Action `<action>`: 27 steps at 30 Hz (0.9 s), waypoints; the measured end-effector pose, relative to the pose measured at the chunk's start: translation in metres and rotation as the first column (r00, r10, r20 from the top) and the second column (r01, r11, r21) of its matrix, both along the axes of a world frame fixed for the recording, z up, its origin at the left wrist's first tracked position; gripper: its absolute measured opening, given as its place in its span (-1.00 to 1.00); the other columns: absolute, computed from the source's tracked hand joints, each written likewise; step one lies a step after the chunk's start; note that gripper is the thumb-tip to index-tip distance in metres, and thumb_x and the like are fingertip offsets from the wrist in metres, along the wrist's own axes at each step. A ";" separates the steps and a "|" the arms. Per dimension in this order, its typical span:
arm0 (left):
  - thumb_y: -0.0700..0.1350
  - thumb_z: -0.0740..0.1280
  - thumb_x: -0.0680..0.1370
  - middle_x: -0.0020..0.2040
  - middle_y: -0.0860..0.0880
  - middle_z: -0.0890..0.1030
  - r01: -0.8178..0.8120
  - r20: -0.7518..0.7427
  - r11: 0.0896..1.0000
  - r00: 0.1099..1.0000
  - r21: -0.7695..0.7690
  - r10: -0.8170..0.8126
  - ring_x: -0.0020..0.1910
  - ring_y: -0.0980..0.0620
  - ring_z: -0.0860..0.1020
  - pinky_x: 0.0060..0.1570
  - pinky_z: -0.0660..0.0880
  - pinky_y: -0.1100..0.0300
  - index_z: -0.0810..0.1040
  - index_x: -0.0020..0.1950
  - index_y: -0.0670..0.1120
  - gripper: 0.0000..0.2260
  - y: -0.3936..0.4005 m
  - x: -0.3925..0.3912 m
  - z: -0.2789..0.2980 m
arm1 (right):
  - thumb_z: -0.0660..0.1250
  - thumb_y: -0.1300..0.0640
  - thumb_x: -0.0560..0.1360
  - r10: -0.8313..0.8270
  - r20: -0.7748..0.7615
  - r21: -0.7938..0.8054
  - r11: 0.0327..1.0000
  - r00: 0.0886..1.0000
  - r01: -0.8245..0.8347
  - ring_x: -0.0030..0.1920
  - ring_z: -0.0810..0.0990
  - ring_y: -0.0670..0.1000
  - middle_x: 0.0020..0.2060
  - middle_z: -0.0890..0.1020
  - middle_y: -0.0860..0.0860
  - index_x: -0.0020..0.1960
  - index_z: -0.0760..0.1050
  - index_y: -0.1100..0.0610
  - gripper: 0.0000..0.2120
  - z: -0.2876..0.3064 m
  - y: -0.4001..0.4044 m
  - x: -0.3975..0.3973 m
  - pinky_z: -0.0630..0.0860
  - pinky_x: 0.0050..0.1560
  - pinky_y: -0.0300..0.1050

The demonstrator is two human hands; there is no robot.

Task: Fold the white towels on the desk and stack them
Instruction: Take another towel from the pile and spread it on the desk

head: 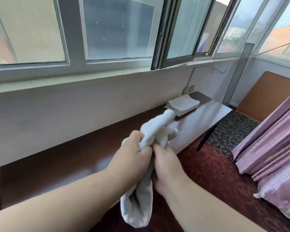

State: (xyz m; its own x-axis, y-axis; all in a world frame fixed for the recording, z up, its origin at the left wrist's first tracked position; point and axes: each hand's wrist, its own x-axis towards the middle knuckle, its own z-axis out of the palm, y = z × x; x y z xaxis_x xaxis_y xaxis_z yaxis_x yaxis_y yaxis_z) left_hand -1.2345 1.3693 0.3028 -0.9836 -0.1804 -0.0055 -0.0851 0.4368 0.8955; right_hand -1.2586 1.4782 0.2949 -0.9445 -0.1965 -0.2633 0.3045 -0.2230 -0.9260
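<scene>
I hold a bunched white towel [151, 131] in the air over the dark wooden desk [60, 158]. My left hand [130, 151] grips it from the left and my right hand [166, 166] pinches it from the right, the two hands almost touching. One end of the towel sticks up towards the far side; the other end hangs down between my forearms, past the desk's front edge. A stack of folded white towels [182, 104] lies at the desk's far right end, by the wall.
The desk runs along a white wall under a row of windows [117, 30]. Right of the desk lie patterned red carpet [213, 168], a pink curtain [275, 148] and a brown board [266, 94] leaning on the wall. Wall sockets [188, 89] sit above the stack.
</scene>
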 end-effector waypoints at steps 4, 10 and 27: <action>0.20 0.21 0.52 -0.20 0.24 0.62 -0.118 -0.013 0.988 0.993 0.104 0.120 -0.28 0.28 0.57 -0.30 0.45 0.19 0.40 -0.11 0.28 -0.94 -0.017 -0.076 0.004 | 0.33 -0.18 0.51 0.094 -0.055 0.020 0.995 0.994 -0.093 0.00 0.74 0.15 -0.06 0.72 0.20 0.01 0.63 -0.01 -0.73 0.000 -0.024 -0.089 0.67 0.05 0.22; 0.33 0.13 0.46 -0.26 0.23 0.58 -0.484 -0.045 0.773 0.836 0.411 0.547 -0.25 0.24 0.55 -0.17 0.49 0.08 0.45 -0.13 0.22 -0.76 -0.055 -0.156 -0.024 | 0.33 -0.30 0.49 0.189 -0.153 -0.034 0.980 0.970 -0.196 0.16 0.69 0.05 0.06 0.74 0.00 0.12 0.64 -0.17 -0.69 -0.031 -0.068 -0.194 0.58 0.23 0.13; -0.01 0.23 0.56 0.28 -0.03 0.58 -0.839 0.732 -0.530 -0.282 0.126 0.620 -0.02 -0.09 0.60 -0.10 0.52 0.08 0.43 0.44 -0.03 -0.57 -0.118 -0.113 -0.284 | 0.35 0.12 0.57 0.055 0.729 0.050 0.990 0.683 -0.133 0.16 0.68 0.18 0.17 0.70 0.10 0.29 0.54 0.04 -0.71 -0.290 0.056 -0.379 0.58 0.21 0.16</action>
